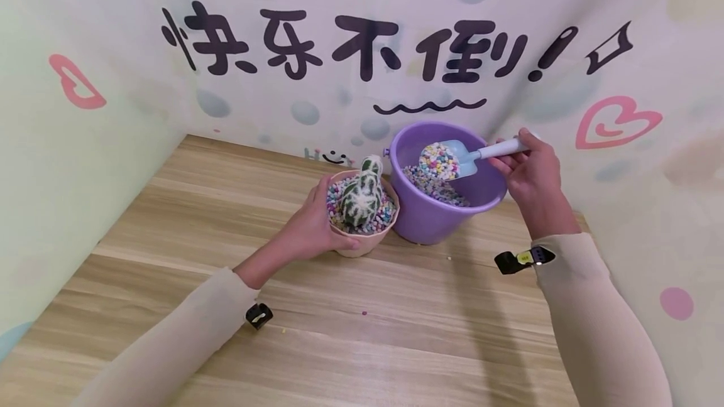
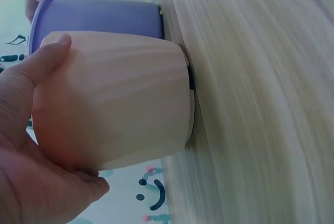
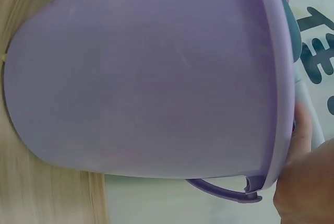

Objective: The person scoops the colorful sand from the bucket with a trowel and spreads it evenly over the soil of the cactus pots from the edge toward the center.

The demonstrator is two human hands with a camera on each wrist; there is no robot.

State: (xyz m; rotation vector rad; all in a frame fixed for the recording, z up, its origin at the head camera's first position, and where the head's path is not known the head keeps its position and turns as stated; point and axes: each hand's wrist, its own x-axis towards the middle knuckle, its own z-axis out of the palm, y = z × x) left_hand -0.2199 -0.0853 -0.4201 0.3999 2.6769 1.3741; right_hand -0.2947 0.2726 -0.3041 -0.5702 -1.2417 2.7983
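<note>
My left hand (image 1: 313, 225) grips the side of a pale pink flower pot (image 1: 362, 245), thumb on the near side and fingers round the left. A green and white cactus (image 1: 362, 200) stands in the pot, with colorful pebbles (image 1: 335, 206) around its base. Over the purple bucket (image 1: 430, 222) my right hand (image 1: 534, 178) holds a small light blue shovel (image 1: 468, 159) by its white handle. Its scoop is heaped with multicolored pebbles (image 1: 440, 162). More pebbles (image 1: 432, 186) lie inside the bucket. In the left wrist view the pot (image 2: 115, 98) stands upright on the wood surface.
The wooden tabletop (image 1: 362, 357) has a few stray pebbles on it, one purple pebble (image 1: 364, 313) among them. A printed cloth backdrop (image 1: 317, 105) rises right behind the pot and bucket. The bucket's handle (image 3: 224, 191) hangs behind its far side.
</note>
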